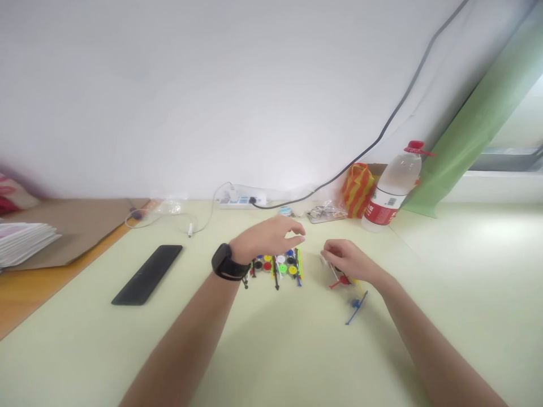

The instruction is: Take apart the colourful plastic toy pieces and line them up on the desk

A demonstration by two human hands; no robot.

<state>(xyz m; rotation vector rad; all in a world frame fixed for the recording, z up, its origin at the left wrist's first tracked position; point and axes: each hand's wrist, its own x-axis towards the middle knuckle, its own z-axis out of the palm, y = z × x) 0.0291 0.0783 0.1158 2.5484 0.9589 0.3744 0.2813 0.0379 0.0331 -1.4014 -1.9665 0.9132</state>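
Note:
My left hand (274, 234), with a black watch on the wrist, hovers over a row of small coloured plastic pieces, thumb and index finger apart and nothing between them. Under it are round discs, among them a green disc (283, 269) and a yellow disc (292, 271), and thin sticks such as a black stick (276, 274). To the right, my right hand (350, 260) is closed in a pinch at the end of a thin white stick (334, 273). Below this hand lie a red piece (344, 280) and a blue stick piece (357, 308); its palm partly hides other pieces.
A black phone-like slab (147, 275) lies on the left of the pale table. Along the wall are a power strip (241, 199) with cables, a striped bag (358, 189) and a large water bottle (392, 189). Stacked papers (25, 243) sit at far left.

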